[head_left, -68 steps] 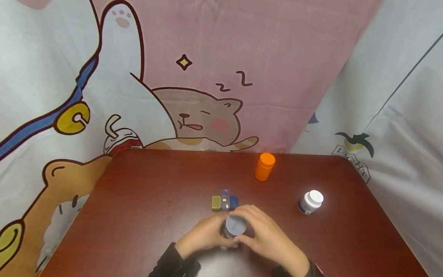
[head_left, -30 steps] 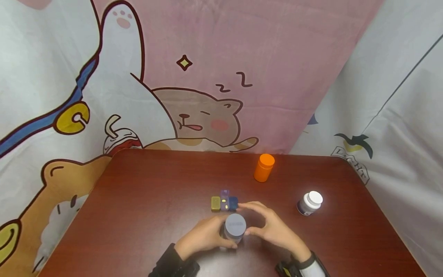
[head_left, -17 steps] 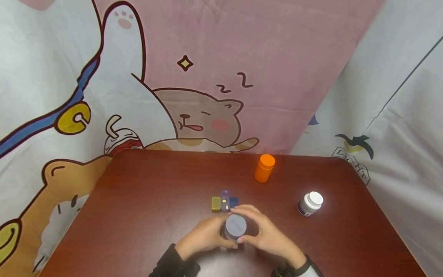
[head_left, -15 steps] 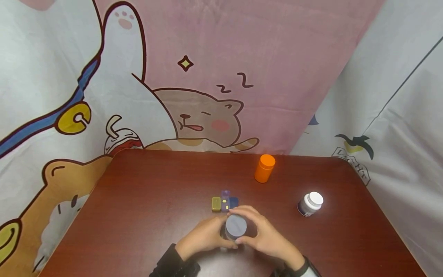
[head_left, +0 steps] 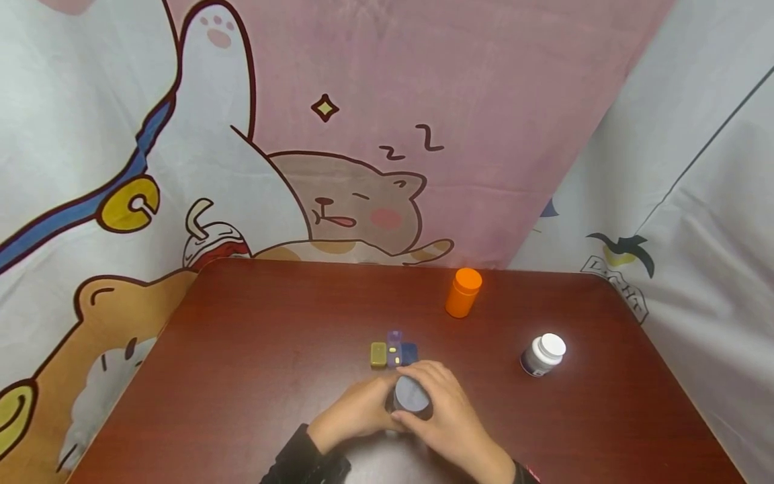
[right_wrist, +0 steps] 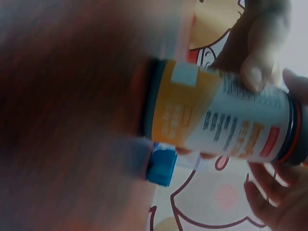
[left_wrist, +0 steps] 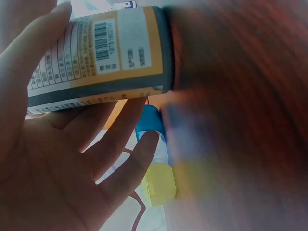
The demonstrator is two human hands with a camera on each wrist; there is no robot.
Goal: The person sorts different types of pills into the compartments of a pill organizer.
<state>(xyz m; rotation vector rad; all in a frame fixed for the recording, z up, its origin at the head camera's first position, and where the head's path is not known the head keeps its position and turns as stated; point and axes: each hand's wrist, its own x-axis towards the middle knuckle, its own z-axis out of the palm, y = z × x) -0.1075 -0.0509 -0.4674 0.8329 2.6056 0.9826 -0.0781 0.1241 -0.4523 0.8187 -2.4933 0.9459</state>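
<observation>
A supplement bottle (right_wrist: 211, 113) with a dark lid (head_left: 412, 394) and an orange and white label stands on the table in front of me. My left hand (head_left: 353, 413) grips its body from the left, thumb on the near side. From the right, my right hand (head_left: 444, 420) curls its fingers and thumb round the lid. In the left wrist view the label with its barcode (left_wrist: 102, 41) faces the camera. Just beyond the hands lie small joined boxes: a yellow one (head_left: 378, 355), purple ones (head_left: 394, 351) and a blue one (head_left: 409, 353).
An orange bottle (head_left: 463, 293) stands towards the back of the brown table (head_left: 272, 323). A white bottle (head_left: 543, 354) with a dark label is to the right. A cloth (head_left: 484, 101) printed with cartoon animals hangs behind the table.
About a second ago my right hand was spread off the lid, to its right. It has since come back leftward and now wraps the lid more closely. My left hand has stayed on the bottle.
</observation>
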